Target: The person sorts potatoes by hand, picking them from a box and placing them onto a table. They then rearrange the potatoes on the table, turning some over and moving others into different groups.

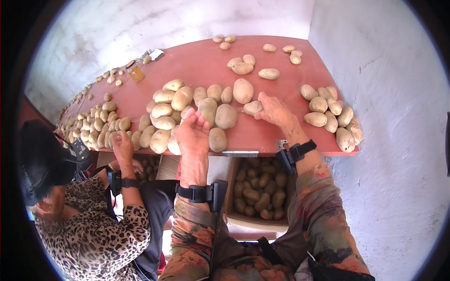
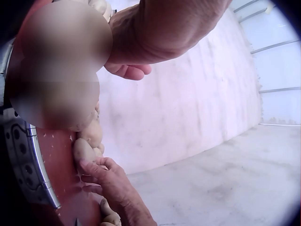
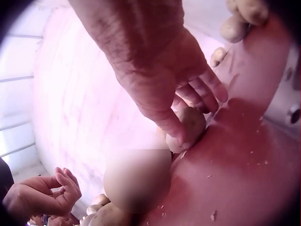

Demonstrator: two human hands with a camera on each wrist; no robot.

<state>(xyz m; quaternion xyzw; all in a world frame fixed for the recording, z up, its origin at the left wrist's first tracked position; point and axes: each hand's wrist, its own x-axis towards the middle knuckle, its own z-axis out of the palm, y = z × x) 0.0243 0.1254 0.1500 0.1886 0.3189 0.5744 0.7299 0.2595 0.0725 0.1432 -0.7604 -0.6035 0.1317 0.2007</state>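
Note:
My right hand [image 1: 276, 112] pinches a small potato [image 1: 253, 108] at its end, low over the red tabletop. Seen in the right wrist view, the thumb lies on the near side of this potato [image 3: 192, 126] and the fingers reach round behind it. My left hand [image 1: 193, 145] is raised over the front of the potato pile [image 1: 164, 110], palm up with loosely bent fingers and nothing in it. Larger potatoes [image 1: 226, 116] lie between the two hands.
Another group of potatoes [image 1: 330, 110] sits at the table's right end; small clusters [image 1: 242, 67] lie farther back. Below the front edge stands a cardboard box [image 1: 230, 187] of potatoes. A seated person [image 1: 93, 225] works at left. A jar [image 1: 135, 72] stands near the wall.

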